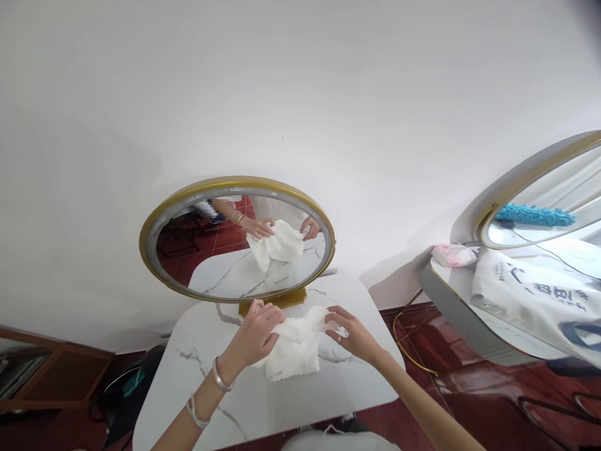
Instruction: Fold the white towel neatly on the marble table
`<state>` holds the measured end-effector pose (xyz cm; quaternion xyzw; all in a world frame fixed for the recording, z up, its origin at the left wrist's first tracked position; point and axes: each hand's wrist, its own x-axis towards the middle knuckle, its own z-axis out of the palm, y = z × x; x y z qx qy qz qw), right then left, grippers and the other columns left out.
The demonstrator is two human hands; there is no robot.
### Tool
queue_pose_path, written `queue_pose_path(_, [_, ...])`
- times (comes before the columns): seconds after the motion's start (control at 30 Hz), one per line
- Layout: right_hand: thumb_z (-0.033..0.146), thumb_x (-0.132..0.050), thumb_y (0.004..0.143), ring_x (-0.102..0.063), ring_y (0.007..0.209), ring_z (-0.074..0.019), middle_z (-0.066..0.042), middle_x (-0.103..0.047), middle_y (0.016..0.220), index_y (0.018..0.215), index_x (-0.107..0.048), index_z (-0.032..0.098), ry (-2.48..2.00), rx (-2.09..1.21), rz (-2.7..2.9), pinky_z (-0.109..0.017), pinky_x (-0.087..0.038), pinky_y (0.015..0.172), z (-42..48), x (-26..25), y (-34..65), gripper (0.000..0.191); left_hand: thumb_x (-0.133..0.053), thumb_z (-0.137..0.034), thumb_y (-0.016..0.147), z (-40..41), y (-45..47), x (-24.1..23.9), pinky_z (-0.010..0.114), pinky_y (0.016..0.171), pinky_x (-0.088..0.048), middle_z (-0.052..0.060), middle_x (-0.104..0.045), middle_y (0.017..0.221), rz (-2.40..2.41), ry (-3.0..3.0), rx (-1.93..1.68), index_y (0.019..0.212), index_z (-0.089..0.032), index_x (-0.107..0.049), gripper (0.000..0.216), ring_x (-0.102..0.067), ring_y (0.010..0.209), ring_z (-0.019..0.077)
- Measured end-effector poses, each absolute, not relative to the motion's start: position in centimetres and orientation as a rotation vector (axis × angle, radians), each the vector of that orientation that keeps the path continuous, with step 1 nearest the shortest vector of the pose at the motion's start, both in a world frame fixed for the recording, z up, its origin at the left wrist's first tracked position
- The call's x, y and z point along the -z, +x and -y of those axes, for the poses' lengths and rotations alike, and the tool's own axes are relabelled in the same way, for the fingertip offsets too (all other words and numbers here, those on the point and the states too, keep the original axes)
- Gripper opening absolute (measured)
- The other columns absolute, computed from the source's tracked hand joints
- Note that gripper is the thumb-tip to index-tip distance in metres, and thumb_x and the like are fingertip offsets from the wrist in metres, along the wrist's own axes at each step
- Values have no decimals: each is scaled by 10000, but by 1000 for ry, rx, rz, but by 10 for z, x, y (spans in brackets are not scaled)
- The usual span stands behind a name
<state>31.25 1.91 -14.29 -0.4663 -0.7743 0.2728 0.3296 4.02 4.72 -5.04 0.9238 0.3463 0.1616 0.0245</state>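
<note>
A white cloth (295, 351) with a scalloped edge hangs between my two hands, its lower part at the marble-patterned white table (201, 351). At its upper left corner, my left hand (260, 332) is closed on the cloth, with a bangle and a band at the wrist. My right hand (350, 332) pinches the upper right corner between thumb and fingers and wears a ring. Just behind the cloth stands an oval gold-framed mirror (230, 244) on a gold base (295, 297). Both hands and the cloth are reflected in its glass.
To the right, a second table (474, 332) carries another gold-framed mirror (498, 188), a tissue pack (453, 255) and a white printed fabric bag (521, 282). At the left are a wooden cabinet (61, 376) and a dark object (124, 388). A white wall (291, 94) rises behind.
</note>
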Motion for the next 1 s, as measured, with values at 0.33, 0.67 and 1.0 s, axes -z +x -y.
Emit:
queue_pose_path(0.33, [243,-575,825,-611,803,-185,-64,-641,913,759,-594,203,-1408,-796,1833,-330,-504,728,-22,164,305,79,-366,-23,639,-49,34,46,347,787,-344,1,-570,805,-976,2952,-418,843,-219,-497,311,-489,739,181])
queue_pose_path(0.67, [436,-638,822,-630,734,-167,-50,-661,803,669,-650,208,-1248,-925,1829,-285,-501,698,-10,123,346,275,-580,-327,827,-48,0,75,287,723,-453,13,-686,929,-1087,2661,-311,988,-242,-594,182,-616,822,199])
queue_pose_path(1.0, [518,-567,856,-615,696,-158,-56,-657,758,685,-609,194,-1289,-817,1916,-272,-496,663,-16,105,365,369,-470,-501,866,-37,-17,64,264,699,-448,-5,-620,763,-1327,2219,20,750,-212,-575,329,-576,734,173])
